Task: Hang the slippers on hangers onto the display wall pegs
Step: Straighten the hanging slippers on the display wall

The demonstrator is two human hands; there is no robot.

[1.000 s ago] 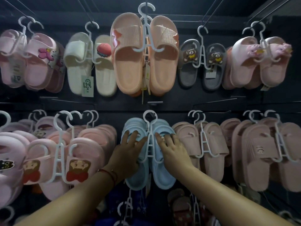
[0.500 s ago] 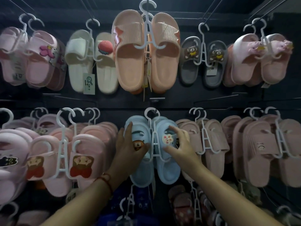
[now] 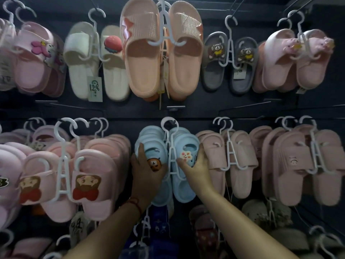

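The pair of light blue slippers [image 3: 179, 165] is found on a white hanger [image 3: 170, 146] in the middle row of the display wall [image 3: 130, 111], directly below the large peach slippers [image 3: 162, 53]; the hanger's hook is seen looped at the top over what appears to be a peg (the peg itself is dark and not clearly made out). The left hand [image 3: 147, 176] is curled round the outer edge and strap of the left slipper, over the bear charm [image 3: 154, 164]; the right hand [image 3: 196, 167] is wrapped round the right slipper beside the flower charm [image 3: 185, 156]; both hands are thus gripping the pair. To its left the pink slippers with doll charms [image 3: 74, 176] hang close; to its right the plain pink slippers [image 3: 224, 161] are just beside it. The slippers are judged light, soft and springy foam, unlikely to slip or break; the thin plastic hanger is judged the weaker part; hold is best taken at the slipper sides, or at the hanger stem below the hook.
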